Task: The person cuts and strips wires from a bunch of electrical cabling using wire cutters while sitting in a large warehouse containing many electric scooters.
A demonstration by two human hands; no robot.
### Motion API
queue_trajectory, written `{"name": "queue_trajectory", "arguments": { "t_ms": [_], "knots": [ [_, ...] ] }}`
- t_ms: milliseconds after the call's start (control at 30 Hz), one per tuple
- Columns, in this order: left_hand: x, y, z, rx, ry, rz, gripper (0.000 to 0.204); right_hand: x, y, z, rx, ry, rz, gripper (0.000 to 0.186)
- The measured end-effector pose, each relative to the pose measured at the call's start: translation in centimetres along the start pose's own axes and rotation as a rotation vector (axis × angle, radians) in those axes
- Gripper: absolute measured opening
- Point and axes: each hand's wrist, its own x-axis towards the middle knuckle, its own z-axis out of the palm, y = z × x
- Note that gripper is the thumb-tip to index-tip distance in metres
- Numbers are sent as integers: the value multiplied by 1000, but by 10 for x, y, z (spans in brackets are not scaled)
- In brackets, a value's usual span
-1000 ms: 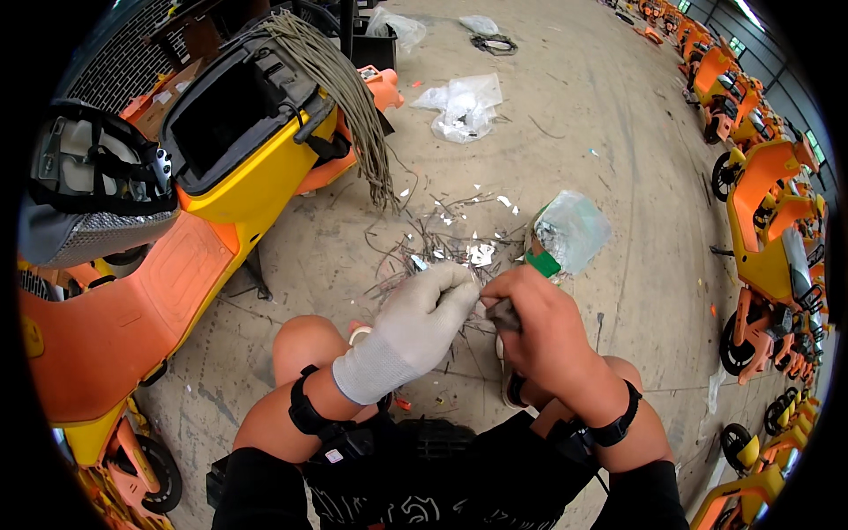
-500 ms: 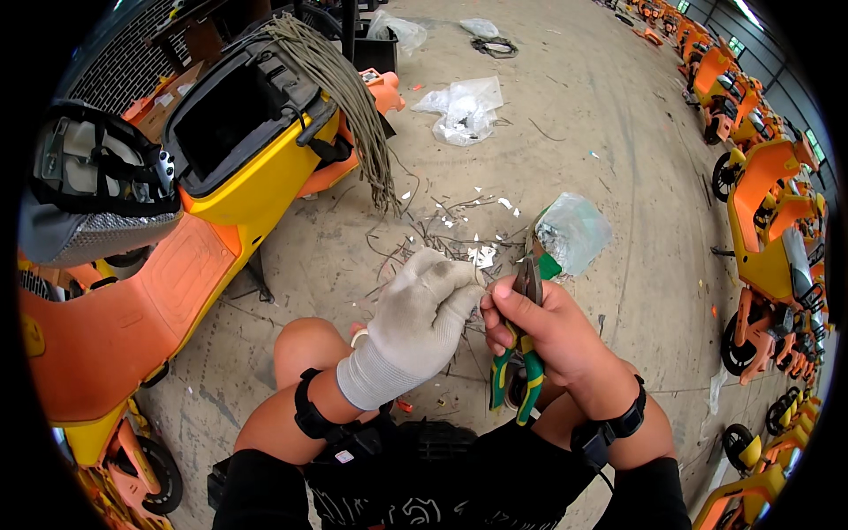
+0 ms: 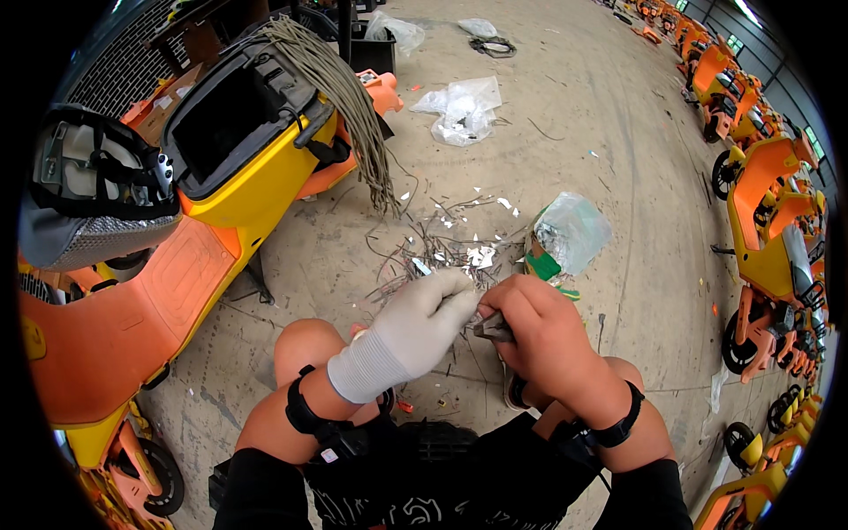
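Observation:
My left hand point(image 3: 411, 322) wears a pale knit glove. Its thumb and fingers are pinched together, and whatever lies between them is too small to make out. Close against its fingertips, my bare right hand point(image 3: 543, 331) is closed round a pair of pliers point(image 3: 495, 328). The dark jaws stick out below the fingers, on the side toward my left hand. Most of the green and yellow handles is covered by the hand, with a tip showing past its far side. Beneath both hands, cut wire pieces and white scraps point(image 3: 481, 256) litter the concrete floor.
A clear plastic bag point(image 3: 574, 232) lies just beyond my right hand. At left stands an orange and yellow scooter point(image 3: 265, 190) with a bundle of cords point(image 3: 340, 97) draped over its open box. More plastic sheeting point(image 3: 464, 110) lies farther off. Scooters point(image 3: 764, 230) line the right side.
My right hand has turned over with the pliers, so the jaws now point back toward me and the handles away. My left hand has shifted slightly down and left, still pinching.

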Motion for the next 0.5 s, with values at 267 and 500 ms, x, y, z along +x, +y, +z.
{"name": "queue_trajectory", "arguments": {
  "t_ms": [267,500],
  "knots": [
    [-3,9,-3,-205,43,-14,19,4,4,0,888,43,648,26],
    [-4,8,-2,-193,43,-21,20,1,-5,8,696,82,494,18]
  ]
}}
